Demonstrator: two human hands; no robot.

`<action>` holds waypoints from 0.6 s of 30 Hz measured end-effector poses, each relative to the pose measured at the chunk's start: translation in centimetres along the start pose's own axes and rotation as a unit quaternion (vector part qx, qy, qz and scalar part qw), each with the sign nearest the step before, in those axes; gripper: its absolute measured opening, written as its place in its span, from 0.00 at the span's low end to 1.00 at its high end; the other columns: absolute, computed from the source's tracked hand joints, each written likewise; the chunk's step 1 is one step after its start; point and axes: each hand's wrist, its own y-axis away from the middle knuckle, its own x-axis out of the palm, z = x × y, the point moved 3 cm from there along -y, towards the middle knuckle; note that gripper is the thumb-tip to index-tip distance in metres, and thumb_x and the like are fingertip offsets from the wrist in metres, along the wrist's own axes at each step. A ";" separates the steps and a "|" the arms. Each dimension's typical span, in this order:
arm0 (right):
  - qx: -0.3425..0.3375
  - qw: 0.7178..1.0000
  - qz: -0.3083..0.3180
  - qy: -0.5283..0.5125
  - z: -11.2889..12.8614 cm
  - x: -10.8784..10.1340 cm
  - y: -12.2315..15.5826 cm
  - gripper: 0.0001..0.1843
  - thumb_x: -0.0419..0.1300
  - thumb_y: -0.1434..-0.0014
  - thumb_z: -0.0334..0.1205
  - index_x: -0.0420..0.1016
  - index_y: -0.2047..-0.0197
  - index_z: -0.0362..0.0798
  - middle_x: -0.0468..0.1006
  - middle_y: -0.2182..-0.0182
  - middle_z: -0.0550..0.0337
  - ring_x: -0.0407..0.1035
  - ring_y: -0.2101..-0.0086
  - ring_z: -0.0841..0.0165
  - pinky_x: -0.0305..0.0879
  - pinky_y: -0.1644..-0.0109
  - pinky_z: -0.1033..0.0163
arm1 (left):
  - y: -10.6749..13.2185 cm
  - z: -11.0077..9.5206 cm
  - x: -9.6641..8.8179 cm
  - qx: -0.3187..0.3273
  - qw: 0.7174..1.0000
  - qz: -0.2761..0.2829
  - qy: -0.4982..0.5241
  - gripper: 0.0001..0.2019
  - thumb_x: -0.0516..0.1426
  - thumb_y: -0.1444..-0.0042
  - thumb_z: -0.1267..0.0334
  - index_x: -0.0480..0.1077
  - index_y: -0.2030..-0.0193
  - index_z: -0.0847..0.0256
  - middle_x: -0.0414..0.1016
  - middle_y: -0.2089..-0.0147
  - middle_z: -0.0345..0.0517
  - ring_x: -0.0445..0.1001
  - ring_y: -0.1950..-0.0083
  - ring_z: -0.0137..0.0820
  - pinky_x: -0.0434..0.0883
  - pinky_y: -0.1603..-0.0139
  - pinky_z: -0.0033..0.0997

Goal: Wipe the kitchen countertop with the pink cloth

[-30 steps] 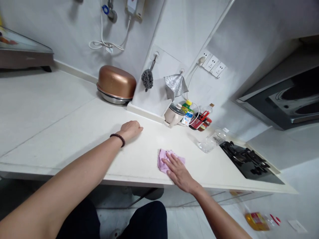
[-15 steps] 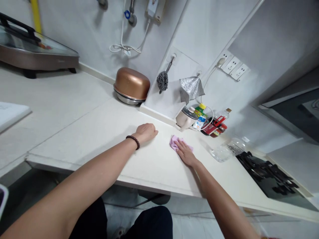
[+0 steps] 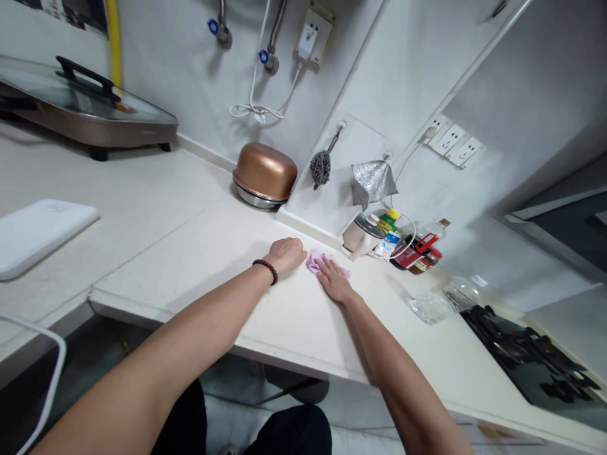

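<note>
My right hand [image 3: 332, 280] lies flat, fingers stretched out, pressing a small pink cloth [image 3: 315, 260] onto the white countertop [image 3: 199, 253]. The cloth sticks out past my fingertips, close to my left hand. My left hand [image 3: 286, 253], a dark bead bracelet on its wrist, rests on the counter with its fingers curled under; nothing shows in it. A small beige rice cooker [image 3: 361, 234] stands just beyond the cloth.
A copper pot [image 3: 264, 177] sits upside down by the wall. Bottles and jars [image 3: 412, 243] cluster right of the cooker, then a clear plastic bottle [image 3: 439, 300] lying down and a black gas hob [image 3: 531, 354]. An electric grill [image 3: 85, 114] and a white board [image 3: 40, 230] are at left.
My right hand has slid the pink cloth away from the counter's front edge toward the wall and leftward, up next to my left hand. The left hand stayed put; my head turned left.
</note>
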 end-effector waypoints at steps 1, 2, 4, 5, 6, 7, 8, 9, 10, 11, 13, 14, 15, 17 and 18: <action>-0.032 0.999 -0.003 -0.004 1.3 0.0 1.0 0.32 0.36 0.28 0.57 0.50 0.25 0.57 0.44 0.26 0.61 0.35 0.28 0.56 0.39 0.28 0.40 | 0.0 0.1 -0.1 -0.006 1.000 -0.001 -0.001 0.19 0.50 0.38 0.57 0.81 0.58 0.63 0.82 0.56 0.62 0.79 0.51 0.44 0.71 0.53 0.36; -0.062 0.998 -0.003 -0.007 2.7 -0.1 2.1 0.32 0.37 0.28 0.56 0.50 0.25 0.58 0.43 0.26 0.62 0.35 0.28 0.56 0.40 0.28 0.40 | 0.1 0.3 -0.2 -0.012 1.000 -0.004 -0.001 0.19 0.50 0.38 0.57 0.81 0.57 0.63 0.82 0.56 0.61 0.79 0.50 0.44 0.71 0.53 0.36; -0.111 0.994 0.005 -0.012 5.5 -0.6 4.7 0.31 0.39 0.28 0.56 0.49 0.25 0.59 0.41 0.25 0.64 0.34 0.28 0.56 0.41 0.27 0.41 | 0.1 0.7 -0.5 -0.028 1.000 -0.011 -0.002 0.19 0.50 0.38 0.56 0.81 0.57 0.63 0.82 0.56 0.61 0.79 0.50 0.44 0.71 0.53 0.35; -0.132 0.991 0.011 -0.016 6.8 -1.0 6.2 0.31 0.40 0.27 0.55 0.49 0.25 0.60 0.41 0.25 0.64 0.34 0.28 0.56 0.41 0.27 0.42 | 0.2 0.9 -0.7 -0.034 0.999 -0.013 -0.001 0.19 0.50 0.38 0.56 0.81 0.57 0.63 0.82 0.56 0.61 0.79 0.50 0.43 0.71 0.53 0.35; -0.150 0.988 0.019 -0.020 7.9 -1.4 7.7 0.30 0.41 0.27 0.54 0.49 0.25 0.61 0.40 0.25 0.65 0.34 0.28 0.56 0.41 0.27 0.42 | 0.2 1.2 -0.9 -0.039 0.999 -0.016 0.001 0.19 0.50 0.38 0.56 0.81 0.57 0.63 0.82 0.56 0.61 0.79 0.50 0.43 0.71 0.53 0.34; -0.164 0.986 0.029 -0.024 8.9 -1.9 9.3 0.30 0.42 0.27 0.53 0.48 0.25 0.62 0.39 0.25 0.66 0.34 0.28 0.57 0.41 0.26 0.43 | 0.3 1.4 -1.1 -0.042 0.999 -0.018 0.004 0.19 0.50 0.38 0.56 0.81 0.57 0.63 0.82 0.56 0.61 0.79 0.50 0.44 0.71 0.53 0.35; -0.176 0.983 0.040 -0.027 9.6 -2.4 10.9 0.30 0.43 0.27 0.52 0.47 0.25 0.63 0.39 0.25 0.67 0.34 0.28 0.57 0.41 0.26 0.43 | 0.3 1.6 -1.2 -0.044 0.999 -0.023 0.009 0.20 0.50 0.38 0.56 0.81 0.58 0.63 0.82 0.56 0.61 0.79 0.50 0.44 0.71 0.53 0.35; -0.185 0.981 0.052 -0.030 10.0 -2.8 12.4 0.30 0.44 0.28 0.52 0.46 0.25 0.63 0.39 0.25 0.67 0.34 0.28 0.58 0.41 0.26 0.44 | 0.3 1.8 -1.4 -0.045 0.998 -0.028 0.014 0.20 0.50 0.38 0.56 0.80 0.58 0.64 0.82 0.56 0.62 0.79 0.50 0.45 0.70 0.53 0.36; -0.192 0.979 0.063 -0.032 10.2 -3.1 13.8 0.31 0.45 0.28 0.51 0.45 0.25 0.64 0.39 0.25 0.67 0.34 0.28 0.58 0.41 0.26 0.44 | 0.4 1.9 -1.6 -0.045 0.998 -0.035 0.022 0.20 0.50 0.38 0.56 0.80 0.59 0.64 0.82 0.56 0.62 0.79 0.51 0.45 0.70 0.54 0.36; -0.197 0.977 0.072 -0.034 10.1 -3.4 15.1 0.31 0.46 0.28 0.51 0.45 0.25 0.65 0.39 0.26 0.68 0.34 0.28 0.58 0.42 0.26 0.44 | 0.4 1.9 -1.8 -0.046 0.998 -0.042 0.030 0.19 0.50 0.38 0.56 0.80 0.60 0.64 0.82 0.57 0.62 0.79 0.51 0.46 0.70 0.54 0.37; -0.196 0.977 0.078 -0.037 9.2 -3.5 16.8 0.32 0.47 0.28 0.51 0.44 0.25 0.66 0.41 0.26 0.68 0.35 0.28 0.59 0.43 0.27 0.44 | 0.6 1.7 -2.1 -0.047 0.996 -0.063 0.047 0.19 0.49 0.38 0.57 0.80 0.62 0.64 0.82 0.59 0.61 0.79 0.52 0.45 0.69 0.56 0.37; -0.190 0.978 0.073 -0.038 8.5 -3.5 17.1 0.32 0.47 0.29 0.51 0.45 0.25 0.66 0.41 0.26 0.68 0.36 0.28 0.59 0.44 0.27 0.44 | 0.6 1.6 -2.3 -0.047 0.994 -0.077 0.057 0.19 0.49 0.38 0.57 0.80 0.63 0.63 0.82 0.60 0.60 0.79 0.53 0.45 0.69 0.57 0.36; -0.181 0.981 0.064 -0.039 7.5 -3.3 17.1 0.31 0.47 0.29 0.51 0.46 0.25 0.66 0.42 0.26 0.67 0.36 0.28 0.59 0.45 0.27 0.44 | 0.7 1.3 -2.5 -0.045 0.992 -0.093 0.069 0.19 0.49 0.37 0.57 0.80 0.65 0.62 0.82 0.61 0.59 0.78 0.54 0.44 0.68 0.57 0.35; -0.153 0.987 0.039 -0.042 5.3 -2.8 16.0 0.30 0.46 0.28 0.52 0.48 0.26 0.65 0.43 0.26 0.65 0.37 0.28 0.58 0.45 0.27 0.43 | 0.8 0.9 -2.8 -0.035 0.985 -0.133 0.104 0.19 0.49 0.37 0.57 0.79 0.69 0.61 0.81 0.65 0.56 0.78 0.56 0.42 0.66 0.60 0.34; -0.135 0.990 0.028 -0.043 4.0 -2.5 15.0 0.30 0.45 0.28 0.53 0.49 0.26 0.64 0.44 0.26 0.64 0.37 0.28 0.58 0.45 0.27 0.42 | 0.8 0.7 -3.0 -0.031 0.979 -0.157 0.129 0.20 0.49 0.37 0.56 0.78 0.71 0.60 0.80 0.68 0.54 0.78 0.58 0.40 0.65 0.62 0.33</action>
